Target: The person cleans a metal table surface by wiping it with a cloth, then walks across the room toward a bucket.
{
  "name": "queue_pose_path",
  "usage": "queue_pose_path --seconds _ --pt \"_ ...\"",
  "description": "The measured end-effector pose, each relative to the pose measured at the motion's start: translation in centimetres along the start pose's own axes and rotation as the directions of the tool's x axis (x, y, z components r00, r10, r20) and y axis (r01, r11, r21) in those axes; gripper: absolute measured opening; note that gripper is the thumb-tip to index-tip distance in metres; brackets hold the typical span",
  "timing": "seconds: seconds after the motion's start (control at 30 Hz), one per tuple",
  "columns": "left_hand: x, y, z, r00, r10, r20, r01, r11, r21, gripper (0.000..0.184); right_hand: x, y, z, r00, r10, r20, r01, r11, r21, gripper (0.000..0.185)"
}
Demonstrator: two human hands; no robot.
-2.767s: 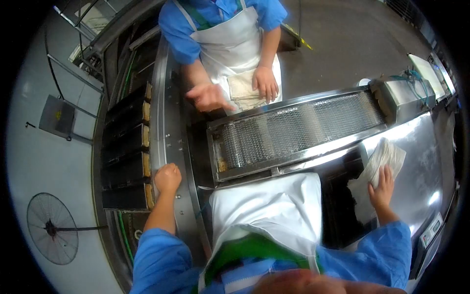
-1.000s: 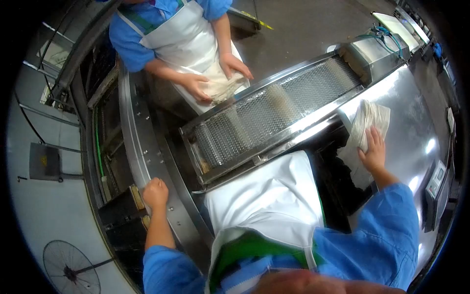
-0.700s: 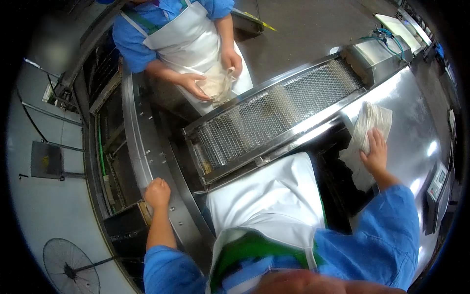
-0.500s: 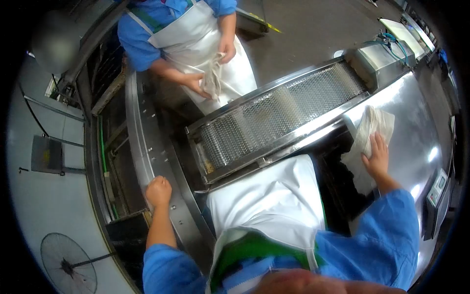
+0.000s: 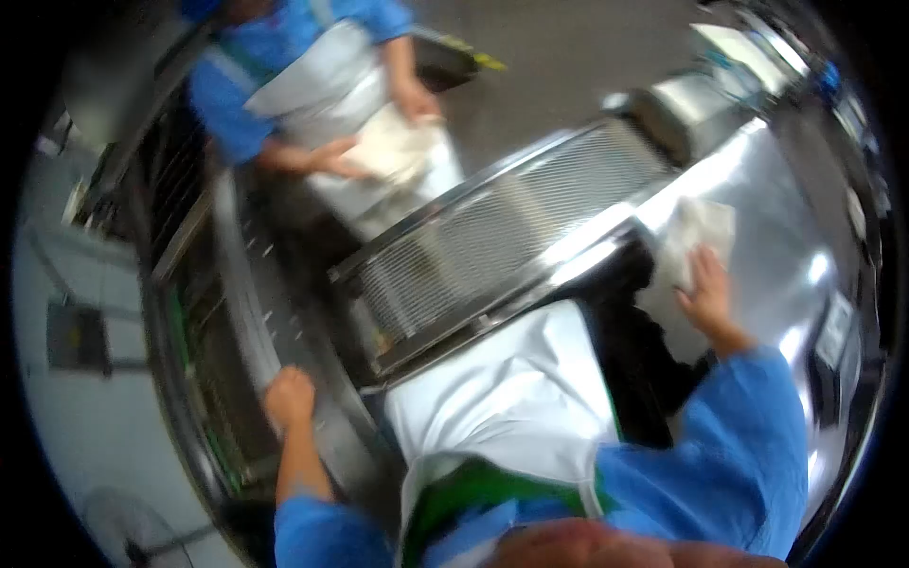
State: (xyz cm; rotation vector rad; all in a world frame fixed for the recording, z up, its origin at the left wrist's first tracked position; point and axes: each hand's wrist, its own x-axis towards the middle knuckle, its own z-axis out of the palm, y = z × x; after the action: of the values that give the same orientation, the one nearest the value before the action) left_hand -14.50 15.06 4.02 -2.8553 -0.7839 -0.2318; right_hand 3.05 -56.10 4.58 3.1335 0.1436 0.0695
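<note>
My left hand (image 5: 289, 398) is closed in a fist against the curved metal rail (image 5: 248, 303) on the left, and nothing shows in its fingers. On the right, my right hand (image 5: 705, 292) lies with outstretched fingers on a pale, damp-looking cloth (image 5: 703, 232). That cloth is spread on a shiny metal table (image 5: 772, 237), and its lower part hangs at the table's inner edge. The picture is smeared by motion, so the finger edges are soft.
A conveyor with a metal mesh belt (image 5: 516, 222) runs diagonally in front of me. Across it, a co-worker in a white apron (image 5: 327, 80) holds a pale cloth (image 5: 393, 147) in both hands. A small device with a display (image 5: 833, 331) sits at the right; a fan (image 5: 128, 530) is lower left.
The whole view has shifted and blurred. The co-worker's cloth, bunched before, is now spread wider between their hands. My hands keep about the same places on the rail and the cloth.
</note>
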Motion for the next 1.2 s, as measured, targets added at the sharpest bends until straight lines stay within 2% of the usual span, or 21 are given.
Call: queue_pose_path --seconds 0.07,0.1,0.2,0.23,0.3,0.37,0.43,0.57,0.77,0.83,0.93,1.13,1.2 --pt "0.7 -1.0 1.9 0.997 0.077 -0.001 -0.077 0.997 0.023 0.013 -0.8 -0.2 -0.5 1.000 0.007 -0.020 -0.007 1.000 -0.006 0.083" --pt "0.8 -1.8 3.0 0.995 0.090 -0.041 -0.093 0.992 -0.081 0.014 -0.9 0.0 -0.4 0.999 -0.003 -0.034 0.003 1.000 -0.005 0.082" --pt "0.5 0.2 0.9 0.999 0.006 -0.035 -0.005 1.000 0.014 0.016 -0.8 -0.9 -1.6 1.000 0.025 0.003 -0.024 0.998 -0.057 0.078" --pt "0.8 0.3 0.5 1.000 0.010 0.017 -0.011 0.999 0.037 0.017 -1.1 -0.5 -1.7 0.999 0.049 -0.005 -0.050 0.996 -0.070 0.078" --pt "0.8 0.5 1.2 0.993 0.083 -0.082 -0.080 0.996 0.033 0.018 -0.6 -0.2 -1.1 0.999 -0.007 -0.045 0.007 1.000 -0.011 0.076" --pt "0.8 0.5 0.8 0.991 0.093 -0.096 -0.090 0.995 0.036 0.018 -0.5 0.2 -1.2 0.998 -0.011 -0.064 0.010 1.000 -0.013 0.076" --pt "0.9 0.8 0.7 0.989 0.109 -0.104 -0.106 0.994 0.036 0.018 -0.5 0.0 -1.7 1.000 -0.013 0.006 0.014 0.997 -0.074 0.076" --pt "0.9 0.5 0.7 0.992 0.083 -0.095 -0.081 0.996 0.027 0.019 -0.6 -0.1 -1.7 1.000 -0.009 0.013 0.009 0.998 -0.061 0.076" --pt "1.0 0.7 0.1 0.992 0.084 -0.090 -0.083 0.996 0.016 0.019 -0.6 -0.1 -1.4 1.000 -0.015 -0.008 0.015 0.998 -0.064 0.075" --pt "0.9 0.4 0.4 0.992 0.084 -0.094 -0.083 0.996 0.011 0.019 -0.7 -0.1 -1.2 0.994 -0.036 -0.101 0.036 0.999 -0.007 0.074" --pt "1.0 0.6 0.5 0.984 0.111 -0.143 -0.117 0.992 -0.036 0.018 -0.6 -0.1 -1.2 0.996 -0.019 -0.087 0.016 0.999 -0.036 0.074" --pt "0.6 1.4 -1.6 0.996 0.077 -0.037 -0.078 0.995 -0.054 0.017 -1.1 -0.2 -1.3 0.996 -0.012 -0.089 0.009 0.999 -0.040 0.074" --pt "1.1 0.9 -1.3 0.991 0.136 -0.007 -0.136 0.991 -0.017 0.017 -0.8 -0.2 -1.5 0.996 -0.008 -0.091 0.005 0.999 -0.038 0.074"
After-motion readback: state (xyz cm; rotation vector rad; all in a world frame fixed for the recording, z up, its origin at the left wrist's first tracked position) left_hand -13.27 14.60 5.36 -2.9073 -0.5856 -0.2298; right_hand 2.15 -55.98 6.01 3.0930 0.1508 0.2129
